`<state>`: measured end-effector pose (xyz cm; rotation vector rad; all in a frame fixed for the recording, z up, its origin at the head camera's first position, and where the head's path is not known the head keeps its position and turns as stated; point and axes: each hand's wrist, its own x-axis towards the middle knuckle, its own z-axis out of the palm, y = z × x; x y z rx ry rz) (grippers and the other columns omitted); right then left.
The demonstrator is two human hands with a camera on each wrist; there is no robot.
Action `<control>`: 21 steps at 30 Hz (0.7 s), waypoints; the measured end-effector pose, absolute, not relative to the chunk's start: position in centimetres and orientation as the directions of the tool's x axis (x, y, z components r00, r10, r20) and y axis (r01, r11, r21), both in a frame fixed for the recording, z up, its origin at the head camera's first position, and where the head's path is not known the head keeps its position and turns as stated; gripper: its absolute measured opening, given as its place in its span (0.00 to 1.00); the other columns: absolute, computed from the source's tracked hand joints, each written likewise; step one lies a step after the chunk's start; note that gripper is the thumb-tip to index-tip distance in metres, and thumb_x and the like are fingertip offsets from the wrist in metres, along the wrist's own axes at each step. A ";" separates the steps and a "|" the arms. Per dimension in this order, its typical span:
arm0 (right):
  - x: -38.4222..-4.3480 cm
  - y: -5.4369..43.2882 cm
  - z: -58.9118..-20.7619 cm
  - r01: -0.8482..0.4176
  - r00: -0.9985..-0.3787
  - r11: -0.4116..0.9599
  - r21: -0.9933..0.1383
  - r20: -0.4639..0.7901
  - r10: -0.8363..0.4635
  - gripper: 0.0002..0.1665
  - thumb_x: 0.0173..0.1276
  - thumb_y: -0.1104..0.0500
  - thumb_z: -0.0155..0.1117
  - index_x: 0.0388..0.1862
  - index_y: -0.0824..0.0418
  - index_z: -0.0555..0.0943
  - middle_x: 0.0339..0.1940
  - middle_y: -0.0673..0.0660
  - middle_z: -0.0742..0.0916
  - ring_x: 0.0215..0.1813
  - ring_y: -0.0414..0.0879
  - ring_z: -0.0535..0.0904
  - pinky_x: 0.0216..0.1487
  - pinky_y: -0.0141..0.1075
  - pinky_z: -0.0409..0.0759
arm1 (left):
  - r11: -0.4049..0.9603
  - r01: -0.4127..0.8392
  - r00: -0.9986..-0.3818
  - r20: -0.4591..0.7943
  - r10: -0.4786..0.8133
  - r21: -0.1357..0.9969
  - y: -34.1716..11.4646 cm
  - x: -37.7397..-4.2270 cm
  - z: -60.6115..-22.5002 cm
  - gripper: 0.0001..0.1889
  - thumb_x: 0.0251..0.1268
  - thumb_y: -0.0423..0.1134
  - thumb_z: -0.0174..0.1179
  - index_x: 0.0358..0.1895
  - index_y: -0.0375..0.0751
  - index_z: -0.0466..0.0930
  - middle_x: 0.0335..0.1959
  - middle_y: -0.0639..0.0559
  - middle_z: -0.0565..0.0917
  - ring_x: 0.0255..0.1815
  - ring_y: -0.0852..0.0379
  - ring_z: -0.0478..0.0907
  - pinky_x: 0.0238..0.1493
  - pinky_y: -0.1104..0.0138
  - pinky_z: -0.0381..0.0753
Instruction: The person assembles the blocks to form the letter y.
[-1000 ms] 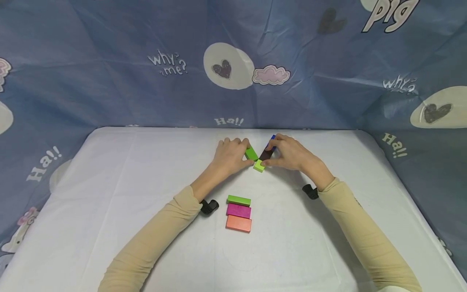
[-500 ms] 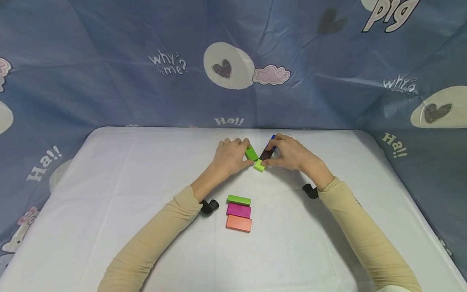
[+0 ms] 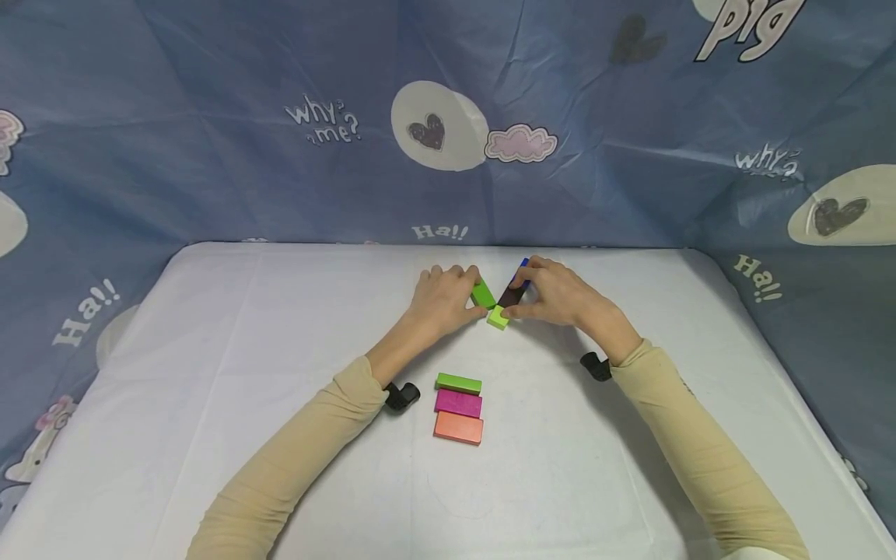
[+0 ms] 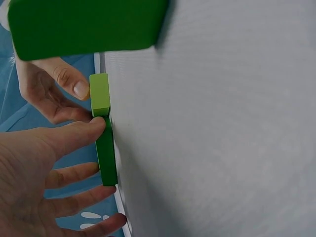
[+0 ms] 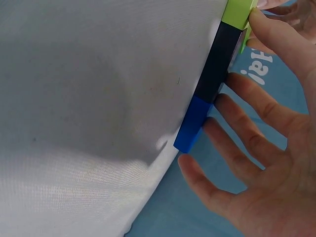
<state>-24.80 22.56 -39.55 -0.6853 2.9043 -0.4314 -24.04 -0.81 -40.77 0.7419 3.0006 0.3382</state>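
In the head view a lime block (image 3: 497, 317) meets a green block (image 3: 481, 295) and a black block (image 3: 509, 296) in a Y shape. Beyond the black one lies a blue block (image 5: 192, 126), in line with it. My left hand (image 3: 439, 299) pinches the green block, its thumb by the end that meets the lime block and its index finger on the far side. The thumb of my right hand (image 3: 556, 294) touches the lime block. Its other fingers are fairly straight, with their tips along the side of the black and blue blocks.
Nearer to me, a light green block (image 3: 458, 383), a magenta block (image 3: 458, 404) and an orange block (image 3: 458, 428) lie in a column on the white tabletop (image 3: 336, 482). A blue printed cloth (image 3: 280, 179) rises behind the table's back edge.
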 end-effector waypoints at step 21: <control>-24.7 22.6 -39.5 -0.416 -0.890 0.851 -0.320 -0.049 -0.453 0.34 0.62 0.39 0.82 0.58 0.60 0.88 0.57 0.60 0.86 0.58 0.59 0.84 0.63 0.56 0.82 | 0.870 0.447 -0.890 0.006 0.456 0.207 -1.7 -23.5 -40.3 0.31 0.72 0.59 0.70 0.68 0.46 0.78 0.58 0.40 0.87 0.52 0.37 0.84 0.61 0.46 0.81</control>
